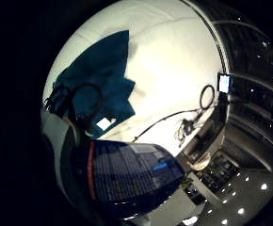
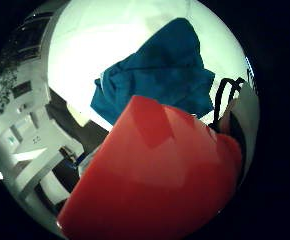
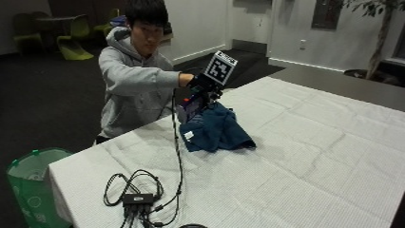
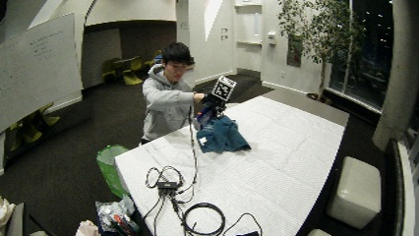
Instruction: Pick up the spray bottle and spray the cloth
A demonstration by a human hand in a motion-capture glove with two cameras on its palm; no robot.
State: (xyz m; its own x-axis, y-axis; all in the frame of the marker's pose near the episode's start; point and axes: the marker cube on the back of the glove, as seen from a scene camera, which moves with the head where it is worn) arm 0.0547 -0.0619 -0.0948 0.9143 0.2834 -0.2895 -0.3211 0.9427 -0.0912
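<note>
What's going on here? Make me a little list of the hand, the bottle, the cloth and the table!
hand: the gloved right hand holds the spray bottle above the cloth
bottle: the spray bottle is lifted off the table, red and dark blue
cloth: the blue cloth lies crumpled on the table
table: the table has a white cover

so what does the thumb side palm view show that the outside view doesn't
Only the thumb side palm view shows the bottle's red part close up, filling much of the frame right by the palm. Only the outside view shows the person, the gloved right hand holding the spray bottle above the table, and a green bin beside it. Both show the blue cloth lying crumpled on the white tablecloth.
</note>
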